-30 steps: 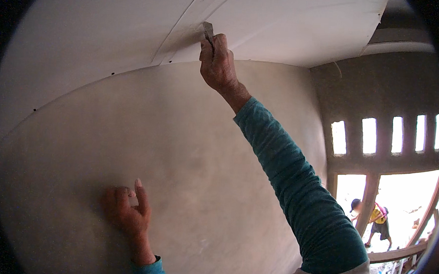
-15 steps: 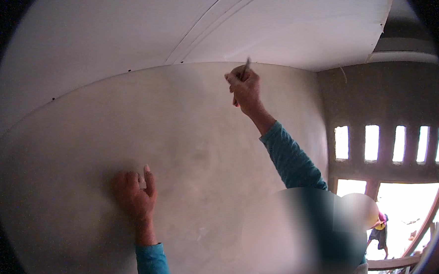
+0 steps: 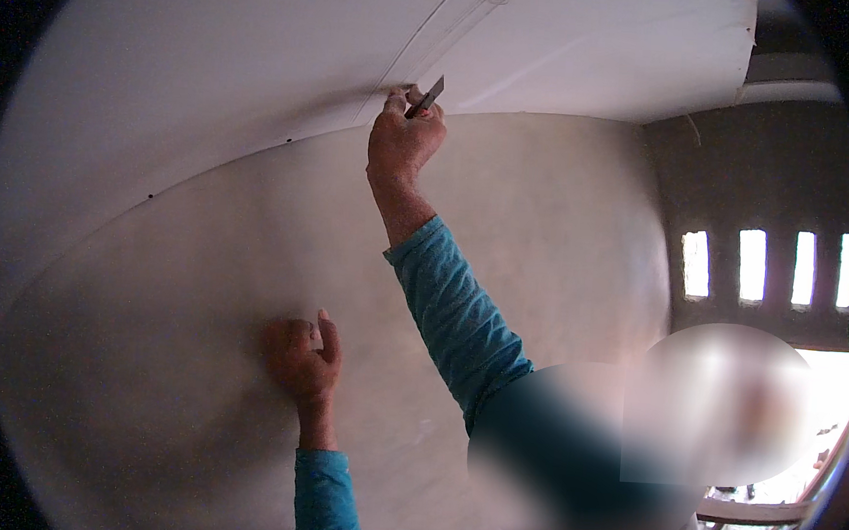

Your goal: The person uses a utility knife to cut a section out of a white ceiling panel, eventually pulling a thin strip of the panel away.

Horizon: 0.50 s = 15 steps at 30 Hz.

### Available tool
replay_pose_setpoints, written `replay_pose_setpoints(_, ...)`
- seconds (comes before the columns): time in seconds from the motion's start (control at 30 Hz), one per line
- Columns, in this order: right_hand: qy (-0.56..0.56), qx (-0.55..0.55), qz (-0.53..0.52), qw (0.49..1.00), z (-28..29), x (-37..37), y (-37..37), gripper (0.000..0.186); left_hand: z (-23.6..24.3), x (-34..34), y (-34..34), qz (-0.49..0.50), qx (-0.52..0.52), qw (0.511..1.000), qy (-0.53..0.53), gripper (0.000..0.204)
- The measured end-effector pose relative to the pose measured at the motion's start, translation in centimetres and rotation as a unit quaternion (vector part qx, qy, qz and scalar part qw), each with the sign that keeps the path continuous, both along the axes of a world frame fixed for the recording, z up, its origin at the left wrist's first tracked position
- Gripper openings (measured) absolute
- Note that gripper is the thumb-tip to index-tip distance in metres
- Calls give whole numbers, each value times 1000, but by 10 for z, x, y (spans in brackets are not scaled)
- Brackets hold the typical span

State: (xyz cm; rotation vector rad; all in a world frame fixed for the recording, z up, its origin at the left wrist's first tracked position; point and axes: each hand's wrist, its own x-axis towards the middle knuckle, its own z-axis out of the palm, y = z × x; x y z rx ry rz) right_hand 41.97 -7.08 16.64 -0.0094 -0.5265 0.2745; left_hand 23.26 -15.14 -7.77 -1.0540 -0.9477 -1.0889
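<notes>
Head view: right hand (image 3: 404, 139) closed around a thin, stiff, light blade (image 3: 427, 96) by its lower end; left hand (image 3: 301, 359) half-curled, empty, resting on the wall (image 3: 561, 234).

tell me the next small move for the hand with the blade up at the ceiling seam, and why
Probably draw the blade a little along the seam. The right hand has it in a closed grip with the tip at the joint where the white ceiling board meets the wall, while the left hand presses flat on the wall, bracing.
</notes>
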Motion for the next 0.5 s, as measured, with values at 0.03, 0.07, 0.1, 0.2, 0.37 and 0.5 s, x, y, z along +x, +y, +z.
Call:
replay_pose_setpoints(0.03,4,-23,-20,1000,-1,-3,-1,19,-1,2,-2,1,-1,1000,-2,40)
replay_pose_setpoints(0.07,1,-24,-19,1000,0,-3,0,19,-2,3,-3,3,-10,1000,-5,40)
replay_pose_setpoints(0.1,0,-18,-23,1000,-1,0,1,16,-3,4,-4,4,-19,1000,-7,41)
replay_pose_setpoints(0.2,-7,-2,8,1000,-7,4,-5,13,-3,2,-10,-22,-16,1000,-12,42)
replay_pose_setpoints(0.37,-83,67,-12,994,-14,37,24,13,-4,9,-6,-22,-21,999,-28,42)
replay_pose_setpoints(0.5,-152,106,-37,982,-7,51,32,11,-3,0,-1,-20,-43,998,-44,43)
